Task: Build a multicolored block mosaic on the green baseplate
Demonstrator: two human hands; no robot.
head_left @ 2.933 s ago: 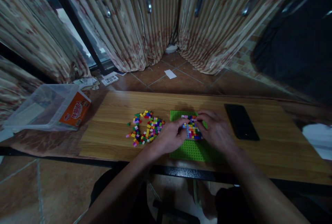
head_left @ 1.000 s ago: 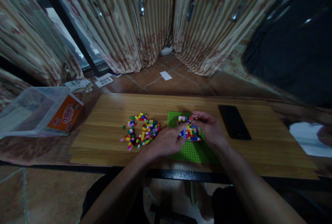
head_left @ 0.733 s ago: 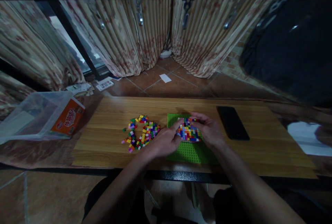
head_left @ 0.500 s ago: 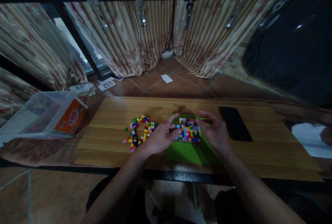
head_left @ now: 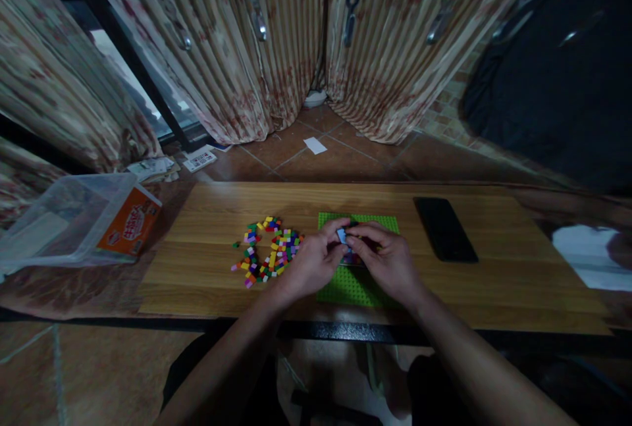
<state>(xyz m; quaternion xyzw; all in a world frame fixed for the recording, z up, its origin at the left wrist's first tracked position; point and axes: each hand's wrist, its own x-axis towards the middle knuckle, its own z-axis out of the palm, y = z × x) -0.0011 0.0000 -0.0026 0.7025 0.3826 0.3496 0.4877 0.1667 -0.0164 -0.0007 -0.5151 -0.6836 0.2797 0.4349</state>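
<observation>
My left hand (head_left: 318, 259) and my right hand (head_left: 388, 259) meet over a green studded baseplate (head_left: 355, 291). Between their fingertips is a small light-blue brick (head_left: 342, 236), pinched from both sides. Beneath the fingers, the block of multicoloured bricks (head_left: 351, 258) on the baseplate is mostly hidden by my hands. Left of my left hand, loose small bricks (head_left: 273, 258) in many colours lie in a rough ring on the wooden table.
A black tablet or phone (head_left: 445, 229) lies right of the baseplate on the wooden table (head_left: 197, 248). Beyond the table's left end stands a clear plastic bin (head_left: 54, 215) with an orange label. White paper (head_left: 592, 258) is at the far right.
My right hand has moved left to meet my left hand, and both now close on the light-blue brick. The brick block, visible before, is now largely covered. The view has shifted slightly.
</observation>
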